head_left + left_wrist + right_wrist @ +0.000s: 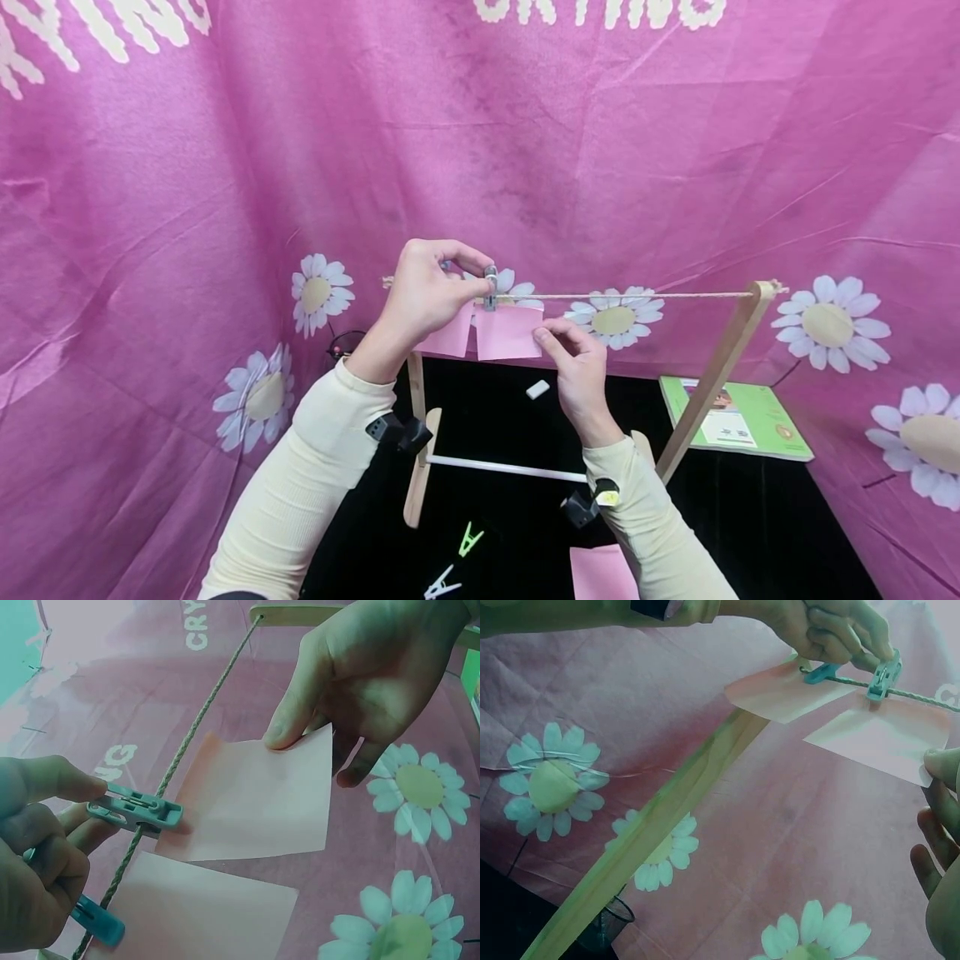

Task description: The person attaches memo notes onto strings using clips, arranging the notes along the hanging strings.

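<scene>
The left grip (429, 287) pinched a grey clothespin (491, 288) at the rope (637, 296), the right grip (581, 375) a pink note (510, 335) beneath; only the head view caught a sheet (603, 575), green clip (469, 542) and white clip (441, 585), apparently left. The left wrist view showed a blue clip (103, 922) seemingly securing a second note (202, 907); the right wrist view agreed.

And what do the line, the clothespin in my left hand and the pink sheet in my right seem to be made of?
Line: twisted fiber cord, natural or synthetic, matte; its strands show in a spiral.
Clothespin: probably smooth plastic, judging by its molded-looking slots and even color.
Pink sheet: likely matte paper, being thin with crisp edges.
</scene>
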The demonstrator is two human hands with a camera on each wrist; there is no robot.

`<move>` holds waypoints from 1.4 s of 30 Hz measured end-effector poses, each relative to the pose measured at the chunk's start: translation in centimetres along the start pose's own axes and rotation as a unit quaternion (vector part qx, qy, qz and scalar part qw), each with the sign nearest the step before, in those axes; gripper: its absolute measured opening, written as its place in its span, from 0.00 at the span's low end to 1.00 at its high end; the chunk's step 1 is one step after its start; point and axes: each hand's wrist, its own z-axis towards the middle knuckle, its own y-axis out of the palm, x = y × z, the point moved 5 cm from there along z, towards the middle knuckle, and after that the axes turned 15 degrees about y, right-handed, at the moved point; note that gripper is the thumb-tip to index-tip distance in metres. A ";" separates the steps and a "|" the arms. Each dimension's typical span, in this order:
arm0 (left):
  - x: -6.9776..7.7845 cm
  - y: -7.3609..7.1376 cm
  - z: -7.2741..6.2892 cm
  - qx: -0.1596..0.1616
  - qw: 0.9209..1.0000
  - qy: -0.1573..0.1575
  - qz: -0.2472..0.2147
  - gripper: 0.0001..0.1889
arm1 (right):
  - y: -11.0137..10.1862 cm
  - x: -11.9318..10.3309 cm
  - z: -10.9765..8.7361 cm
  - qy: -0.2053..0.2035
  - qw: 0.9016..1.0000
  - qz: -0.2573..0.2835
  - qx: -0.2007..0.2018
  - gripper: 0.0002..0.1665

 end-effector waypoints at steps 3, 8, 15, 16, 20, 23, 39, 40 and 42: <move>0.0 0.1 0.0 -0.003 1.000 -0.003 0.000 0.08 | 0.0 -0.1 0.0 -0.002 1.000 0.013 0.000 0.03; 0.0 0.1 0.1 -0.004 1.000 -0.001 -0.001 0.07 | 0.1 -0.1 0.2 -0.001 1.000 0.023 -0.001 0.05; -0.1 0.1 0.0 0.000 1.000 -0.004 -0.013 0.08 | -0.2 0.0 0.1 -0.004 1.000 0.025 0.003 0.11; -0.1 0.1 0.0 0.001 1.000 -0.004 -0.014 0.08 | -0.2 0.0 0.1 -0.006 1.000 0.019 0.001 0.11; -0.1 0.0 0.0 0.000 1.000 -0.002 -0.013 0.08 | 0.1 0.0 0.2 -0.012 1.000 -0.005 -0.008 0.16; 0.0 0.1 0.1 -0.007 1.000 0.000 -0.013 0.08 | 0.2 0.0 0.3 -0.014 1.000 -0.010 -0.012 0.16; 0.2 0.3 0.1 -0.045 0.999 -0.008 0.006 0.14 | 0.2 0.0 0.0 -0.008 1.000 0.003 -0.008 0.19; 0.2 0.3 0.1 -0.050 0.999 -0.007 0.009 0.14 | 0.2 0.0 0.0 -0.010 1.000 0.004 -0.008 0.20; 0.2 0.4 0.1 -0.061 0.998 -0.005 0.016 0.15 | 0.3 -0.2 0.0 -0.013 1.000 0.003 -0.009 0.22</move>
